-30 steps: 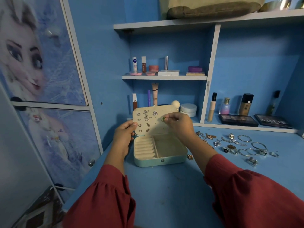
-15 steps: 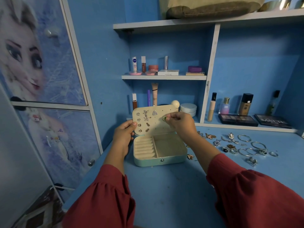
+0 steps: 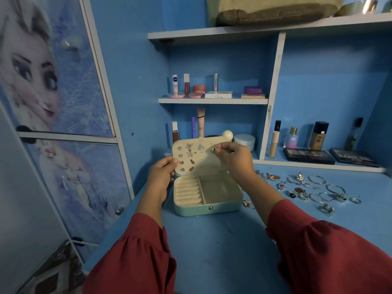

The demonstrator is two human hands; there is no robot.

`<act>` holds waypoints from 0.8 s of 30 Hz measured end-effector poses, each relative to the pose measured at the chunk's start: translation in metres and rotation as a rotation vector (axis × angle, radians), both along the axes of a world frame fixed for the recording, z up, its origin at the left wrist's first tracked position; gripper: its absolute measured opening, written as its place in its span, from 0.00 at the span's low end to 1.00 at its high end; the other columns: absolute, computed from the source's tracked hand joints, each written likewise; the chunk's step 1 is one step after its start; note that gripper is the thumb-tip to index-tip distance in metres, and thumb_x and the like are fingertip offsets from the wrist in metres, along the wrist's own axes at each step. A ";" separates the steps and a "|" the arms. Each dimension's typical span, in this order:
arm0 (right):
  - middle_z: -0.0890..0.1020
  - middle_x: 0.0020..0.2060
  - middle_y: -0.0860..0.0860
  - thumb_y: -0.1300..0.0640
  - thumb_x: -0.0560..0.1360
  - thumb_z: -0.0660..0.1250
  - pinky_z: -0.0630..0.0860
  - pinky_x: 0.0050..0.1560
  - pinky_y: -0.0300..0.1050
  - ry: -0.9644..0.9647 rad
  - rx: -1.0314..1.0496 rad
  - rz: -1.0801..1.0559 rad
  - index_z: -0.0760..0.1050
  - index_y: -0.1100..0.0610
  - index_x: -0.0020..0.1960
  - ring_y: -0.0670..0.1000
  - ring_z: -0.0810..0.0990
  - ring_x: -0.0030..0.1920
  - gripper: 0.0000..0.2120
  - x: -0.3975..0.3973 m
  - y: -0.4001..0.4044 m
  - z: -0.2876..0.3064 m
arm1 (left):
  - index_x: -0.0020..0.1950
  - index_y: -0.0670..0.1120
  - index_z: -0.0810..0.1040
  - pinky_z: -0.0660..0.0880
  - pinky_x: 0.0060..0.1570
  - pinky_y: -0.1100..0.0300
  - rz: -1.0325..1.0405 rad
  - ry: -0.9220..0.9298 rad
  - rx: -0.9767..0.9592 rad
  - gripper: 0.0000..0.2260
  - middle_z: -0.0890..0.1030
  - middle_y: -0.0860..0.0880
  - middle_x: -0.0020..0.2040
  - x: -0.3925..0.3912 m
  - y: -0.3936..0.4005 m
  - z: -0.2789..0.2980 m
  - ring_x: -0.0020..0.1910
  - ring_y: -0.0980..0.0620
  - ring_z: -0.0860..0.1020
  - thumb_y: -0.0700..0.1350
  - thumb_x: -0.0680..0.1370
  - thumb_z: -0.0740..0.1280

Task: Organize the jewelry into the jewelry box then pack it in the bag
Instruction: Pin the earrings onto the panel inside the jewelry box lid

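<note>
The right hand (image 3: 236, 159) pinches a small green stud earring (image 3: 213, 150) right at the cream lid board (image 3: 197, 158), while the left hand (image 3: 162, 176) grips the board's left edge. The open mint-green jewelry box (image 3: 209, 205) sits just below, long side left to right. More silver rings and bangles (image 3: 318, 190) lie far right on the blue table (image 3: 222, 240), nearer the right hand.

Mint-green jewelry box (image 3: 206, 210), cream lining and cream lid panel (image 3: 203, 162). Earring (image 3: 213, 150) in my right hand (image 3: 237, 160): green stone, gold setting. My sleeves (image 3: 135, 257) dark red; desk (image 3: 222, 240) blue.
</note>
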State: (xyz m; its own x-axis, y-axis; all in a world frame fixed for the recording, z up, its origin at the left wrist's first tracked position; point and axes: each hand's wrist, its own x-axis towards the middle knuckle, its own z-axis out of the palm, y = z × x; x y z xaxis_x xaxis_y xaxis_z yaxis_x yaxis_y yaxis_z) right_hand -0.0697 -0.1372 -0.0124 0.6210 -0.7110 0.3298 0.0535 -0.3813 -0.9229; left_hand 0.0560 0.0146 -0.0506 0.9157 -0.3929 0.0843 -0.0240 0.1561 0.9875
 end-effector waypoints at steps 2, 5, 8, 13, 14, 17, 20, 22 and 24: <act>0.80 0.37 0.43 0.56 0.75 0.70 0.75 0.49 0.43 0.007 0.003 0.004 0.80 0.51 0.44 0.41 0.75 0.39 0.01 0.000 -0.001 0.000 | 0.61 0.47 0.79 0.70 0.36 0.64 0.001 0.003 0.006 0.12 0.81 0.49 0.45 0.001 0.000 0.000 0.34 0.57 0.70 0.42 0.79 0.65; 0.82 0.38 0.46 0.56 0.74 0.71 0.76 0.50 0.46 0.043 -0.003 0.025 0.81 0.51 0.44 0.45 0.77 0.41 0.01 0.000 -0.002 -0.006 | 0.61 0.46 0.79 0.70 0.35 0.64 -0.005 0.016 -0.012 0.12 0.80 0.49 0.45 0.001 0.000 0.000 0.34 0.57 0.70 0.42 0.79 0.66; 0.83 0.40 0.46 0.56 0.74 0.71 0.76 0.52 0.47 0.060 0.000 0.044 0.80 0.48 0.43 0.46 0.78 0.43 0.03 -0.003 -0.001 -0.012 | 0.60 0.47 0.79 0.69 0.35 0.63 -0.010 0.014 -0.015 0.10 0.80 0.50 0.44 0.000 0.000 0.000 0.34 0.57 0.70 0.42 0.79 0.66; 0.82 0.39 0.45 0.56 0.75 0.70 0.76 0.52 0.47 0.054 0.009 0.034 0.81 0.51 0.46 0.42 0.77 0.41 0.02 -0.001 0.001 -0.011 | 0.57 0.49 0.80 0.70 0.36 0.63 -0.012 0.015 -0.020 0.09 0.80 0.49 0.44 0.000 0.001 -0.001 0.34 0.57 0.70 0.42 0.79 0.66; 0.82 0.39 0.45 0.56 0.75 0.70 0.76 0.52 0.47 0.047 0.015 0.031 0.81 0.52 0.46 0.43 0.77 0.41 0.02 -0.001 0.001 -0.011 | 0.57 0.49 0.80 0.70 0.36 0.63 -0.012 0.016 -0.020 0.09 0.80 0.49 0.44 0.000 0.002 -0.001 0.35 0.57 0.70 0.42 0.79 0.66; 0.81 0.38 0.45 0.57 0.75 0.70 0.75 0.49 0.46 0.017 0.007 0.023 0.82 0.53 0.47 0.43 0.75 0.38 0.03 0.001 0.000 -0.009 | 0.56 0.49 0.80 0.70 0.36 0.63 -0.016 0.015 -0.026 0.08 0.81 0.49 0.44 0.000 0.001 -0.001 0.34 0.57 0.70 0.42 0.79 0.66; 0.82 0.39 0.46 0.56 0.74 0.70 0.76 0.49 0.47 0.015 0.004 0.013 0.82 0.52 0.47 0.44 0.76 0.39 0.03 0.002 -0.001 -0.009 | 0.58 0.48 0.80 0.70 0.36 0.63 -0.011 0.013 -0.017 0.09 0.81 0.49 0.45 0.001 0.001 -0.001 0.34 0.57 0.70 0.42 0.78 0.66; 0.83 0.39 0.46 0.55 0.74 0.70 0.76 0.51 0.50 0.023 0.002 0.013 0.82 0.51 0.46 0.45 0.77 0.41 0.02 0.002 -0.001 -0.009 | 0.60 0.47 0.79 0.70 0.36 0.63 -0.010 0.006 -0.008 0.10 0.81 0.49 0.46 0.002 0.000 -0.002 0.35 0.57 0.70 0.42 0.79 0.66; 0.82 0.39 0.45 0.55 0.74 0.70 0.77 0.52 0.52 0.029 0.003 0.014 0.81 0.49 0.44 0.45 0.77 0.41 0.02 0.002 -0.002 -0.010 | 0.60 0.47 0.79 0.70 0.36 0.63 -0.015 0.000 -0.006 0.11 0.80 0.48 0.46 0.002 0.000 -0.002 0.35 0.57 0.70 0.42 0.79 0.66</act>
